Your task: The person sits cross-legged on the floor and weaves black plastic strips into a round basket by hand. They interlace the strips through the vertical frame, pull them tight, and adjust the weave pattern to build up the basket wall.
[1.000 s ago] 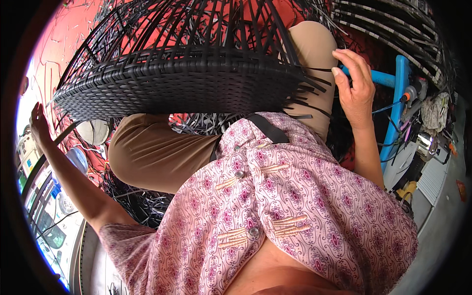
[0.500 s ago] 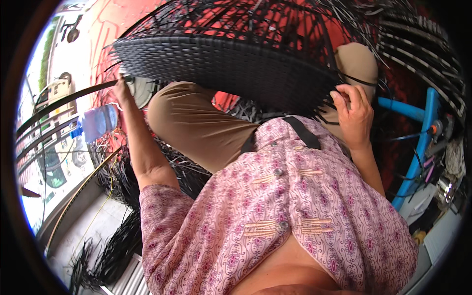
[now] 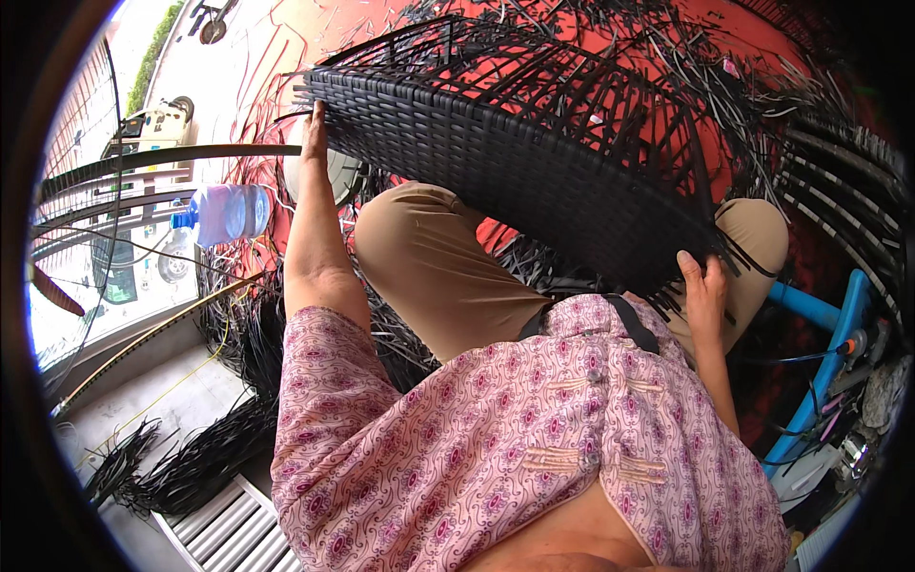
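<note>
A black woven panel (image 3: pixel 496 167) with a basket-like weave leans tilted across my knees. Loose dark strips (image 3: pixel 600 95) stick out along its far side, and short ends hang off the right corner. My left hand (image 3: pixel 314 133) reaches to the panel's far left end, seen nearly edge-on, its fingers stretched upward against that end. At the lower right corner is my right hand (image 3: pixel 703 296), thumb and forefinger apart beside the strip ends. Its other fingers are partly hidden.
Black strip scraps (image 3: pixel 658 48) litter the red floor (image 3: pixel 381 24). A blue-tinted water bottle (image 3: pixel 229 214) and curved dark bands (image 3: pixel 172 153) are at left. A blue frame (image 3: pixel 824 343) stands at right beside tools. Bundled black strips (image 3: pixel 205 467) lie lower left.
The whole view has shifted, so the panel's right end, my knees and the right hand appear lower. My right hand's curled fingers have straightened. Left fingers now overlap the panel's end.
</note>
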Motion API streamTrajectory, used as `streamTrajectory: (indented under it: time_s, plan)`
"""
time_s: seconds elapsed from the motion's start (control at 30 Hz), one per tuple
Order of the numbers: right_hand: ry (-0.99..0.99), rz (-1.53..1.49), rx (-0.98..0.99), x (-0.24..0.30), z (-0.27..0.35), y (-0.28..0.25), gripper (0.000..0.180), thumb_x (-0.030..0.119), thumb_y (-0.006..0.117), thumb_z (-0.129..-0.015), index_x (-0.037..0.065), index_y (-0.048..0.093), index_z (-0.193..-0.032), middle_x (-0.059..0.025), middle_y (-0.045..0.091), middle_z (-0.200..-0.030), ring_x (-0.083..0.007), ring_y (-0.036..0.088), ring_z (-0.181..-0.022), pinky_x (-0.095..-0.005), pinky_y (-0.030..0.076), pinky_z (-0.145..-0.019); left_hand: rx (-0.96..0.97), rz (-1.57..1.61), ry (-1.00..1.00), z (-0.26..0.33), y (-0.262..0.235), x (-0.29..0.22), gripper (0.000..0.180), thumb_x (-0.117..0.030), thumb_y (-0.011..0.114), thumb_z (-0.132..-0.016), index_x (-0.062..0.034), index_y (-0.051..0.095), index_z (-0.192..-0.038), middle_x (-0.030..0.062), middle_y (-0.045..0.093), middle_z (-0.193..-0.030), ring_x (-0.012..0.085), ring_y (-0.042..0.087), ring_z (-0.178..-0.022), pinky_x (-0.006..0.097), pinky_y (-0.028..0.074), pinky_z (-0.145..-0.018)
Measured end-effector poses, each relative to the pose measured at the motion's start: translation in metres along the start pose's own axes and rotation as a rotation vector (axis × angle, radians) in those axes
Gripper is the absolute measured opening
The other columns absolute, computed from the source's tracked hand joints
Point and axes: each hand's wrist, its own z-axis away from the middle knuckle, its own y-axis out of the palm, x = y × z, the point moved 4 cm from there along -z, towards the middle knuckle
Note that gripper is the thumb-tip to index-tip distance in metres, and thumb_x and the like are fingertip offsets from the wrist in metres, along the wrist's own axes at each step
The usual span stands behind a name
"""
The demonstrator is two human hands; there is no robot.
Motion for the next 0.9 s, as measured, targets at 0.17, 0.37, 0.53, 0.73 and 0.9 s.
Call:
streamTrajectory:
  time_s: [0.17,0.37,0.53,0.73,0.9]
  plan:
    - [0.073,-0.358,-0.050,0.011,-0.001,0.007,0.046,0.040,0.073,-0.101,-0.004,0.072,-0.113,-0.0123,0.075,-0.103,-0.0211,0.065,-0.095,-0.0375,0.051,-0.089,0.244,0.284,-0.323,0.016,-0.021,-0.014,0.095,-0.083,0.051,-0.094,-0.0214,0.039,-0.166,0.0063,0.037,-0.171,0.0341,0.034,-0.156,0.063,0.029,-0.117]
    - [0.070,-0.339,-0.208,-0.016,-0.030,-0.025,0.050,0.046,0.074,-0.099,-0.003,0.070,-0.098,-0.0099,0.062,-0.081,-0.0181,0.053,-0.078,-0.0371,0.048,-0.077,0.296,0.294,-0.349,0.069,-0.030,-0.083,0.103,-0.088,0.051,-0.091,-0.0258,0.032,-0.171,0.0032,0.030,-0.177,0.0311,0.028,-0.160,0.063,0.026,-0.121]
    - [0.028,-0.305,-0.293,-0.022,-0.071,-0.060,0.060,0.058,0.074,-0.093,-0.003,0.069,-0.090,-0.0138,0.059,-0.074,-0.0259,0.053,-0.073,-0.0411,0.047,-0.073,0.336,0.307,-0.299,0.089,-0.055,-0.101,0.108,-0.090,0.054,-0.087,-0.0267,0.031,-0.171,0.0034,0.026,-0.178,0.0311,0.023,-0.163,0.066,0.018,-0.122]
    - [-0.064,-0.207,-0.273,-0.017,-0.137,-0.057,0.073,0.069,0.072,-0.087,-0.002,0.075,-0.103,-0.0211,0.076,-0.100,-0.0346,0.071,-0.096,-0.0442,0.052,-0.089,0.220,0.373,-0.201,0.074,-0.067,-0.092,0.105,-0.076,0.069,-0.087,-0.0080,0.043,-0.162,0.0140,0.045,-0.165,0.0298,0.040,-0.152,0.050,0.029,-0.124]
    - [-0.098,-0.044,-0.422,-0.021,-0.203,-0.119,0.062,0.050,0.076,-0.093,-0.002,0.070,-0.126,-0.0230,0.075,-0.117,-0.0322,0.072,-0.107,-0.0440,0.055,-0.091,0.130,0.343,0.174,0.010,-0.006,-0.167,0.101,-0.065,0.087,-0.077,0.0035,0.060,-0.146,0.0199,0.065,-0.144,0.0304,0.060,-0.136,0.041,0.043,-0.117]
